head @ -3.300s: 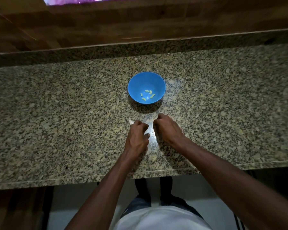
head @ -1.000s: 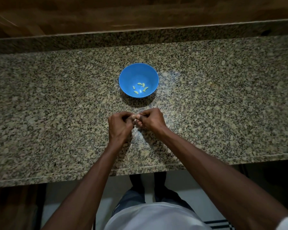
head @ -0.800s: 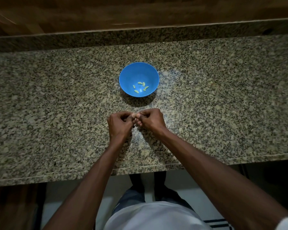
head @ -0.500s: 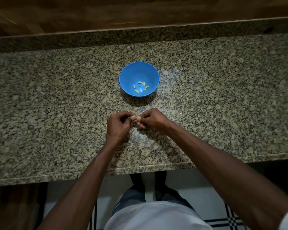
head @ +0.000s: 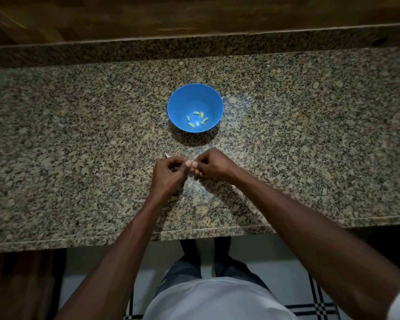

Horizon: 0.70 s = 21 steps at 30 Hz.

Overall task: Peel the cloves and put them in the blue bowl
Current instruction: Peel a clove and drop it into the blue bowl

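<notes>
A blue bowl (head: 181, 105) stands on the granite counter (head: 79, 144) with several pale peeled cloves (head: 196, 118) in its bottom. Just in front of it, my left hand (head: 168, 175) and my right hand (head: 211, 166) meet fingertip to fingertip. Between them they pinch a small pale garlic clove (head: 189, 163), mostly hidden by the fingers. Both hands hover close above the counter.
A scrap of pale garlic skin (head: 168, 155) lies on the counter just beyond my left hand. A raised granite ledge and a wooden wall run along the back. The counter's front edge (head: 102, 237) is near my body.
Since 3.3 s ago both hands lifted off the counter and came together on the clove. Over the last second they stayed joined, the fingers shifting slightly.
</notes>
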Available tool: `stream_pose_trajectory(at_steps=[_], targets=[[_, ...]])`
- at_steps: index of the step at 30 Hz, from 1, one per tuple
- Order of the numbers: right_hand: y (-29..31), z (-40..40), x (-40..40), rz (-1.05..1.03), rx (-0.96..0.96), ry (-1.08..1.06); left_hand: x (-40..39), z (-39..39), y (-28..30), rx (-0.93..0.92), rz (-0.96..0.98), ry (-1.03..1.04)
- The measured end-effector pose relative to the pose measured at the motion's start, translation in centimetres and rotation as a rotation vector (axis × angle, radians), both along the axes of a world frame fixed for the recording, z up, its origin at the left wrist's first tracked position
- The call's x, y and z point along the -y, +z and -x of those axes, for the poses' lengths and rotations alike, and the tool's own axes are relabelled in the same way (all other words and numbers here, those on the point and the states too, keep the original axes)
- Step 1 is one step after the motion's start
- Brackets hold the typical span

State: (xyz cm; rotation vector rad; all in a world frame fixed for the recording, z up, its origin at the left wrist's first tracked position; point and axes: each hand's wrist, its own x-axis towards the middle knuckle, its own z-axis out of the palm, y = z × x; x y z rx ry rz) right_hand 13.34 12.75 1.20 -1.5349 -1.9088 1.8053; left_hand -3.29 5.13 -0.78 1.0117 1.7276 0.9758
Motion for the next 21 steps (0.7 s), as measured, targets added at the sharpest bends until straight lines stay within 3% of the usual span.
stream_pose_trajectory(at_steps=[4,12,14,18,21], targets=[[-0.2,1.5,0.8,-0.394,0.141,-0.058,-0.3,-0.7,0.2,0.036,0.075,0.152],[-1.3,2.0,2.7,-0.838,0.277,0.057,-1.4,-2.5,1.4,0.322,0.204,0.423],[-1.1,2.2,2.7,-0.781,0.243,0.016,-1.4,-2.7,1.4,0.357,0.211,0.450],[-0.4,1.9,1.5,-0.304,0.044,-0.216,-1.0,-2.5,1.5,0.418,0.193,0.429],[-0.6,1.0,1.0,-0.097,-0.046,-0.266,-0.8,-2.6,1.7,0.386,0.163,0.384]])
